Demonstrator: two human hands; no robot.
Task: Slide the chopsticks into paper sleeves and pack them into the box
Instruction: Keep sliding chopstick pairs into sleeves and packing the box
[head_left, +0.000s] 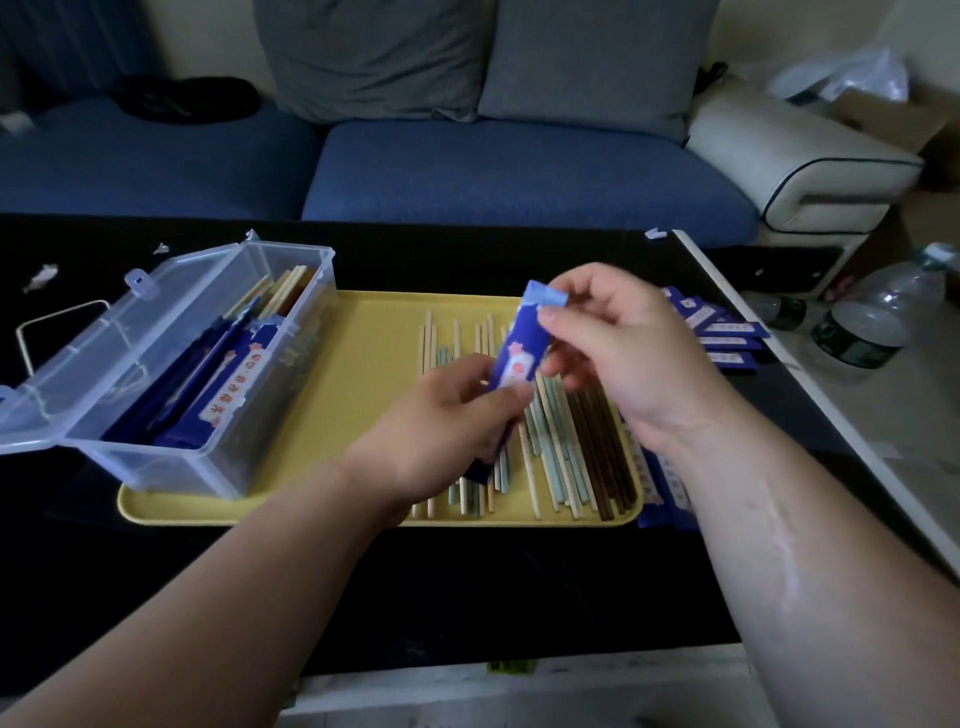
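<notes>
Both our hands are up over the yellow tray (363, 364): left hand (441, 421) grips the blue paper sleeve (519, 348) low, right hand (618, 343) pinches its top. Loose chopsticks (566, 457) underneath, clear box (208, 374) sits left.

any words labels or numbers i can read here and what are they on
Nothing here reads clearly.
Held paper sleeve: white label with pink marks, too blurred to read.
Sleeved chopsticks in the clear box: red characters on a white strip, too blurred to read.
Loose sleeves right of the yellow tray: white labels, too small.
Water bottle: dark label, unreadable.
</notes>
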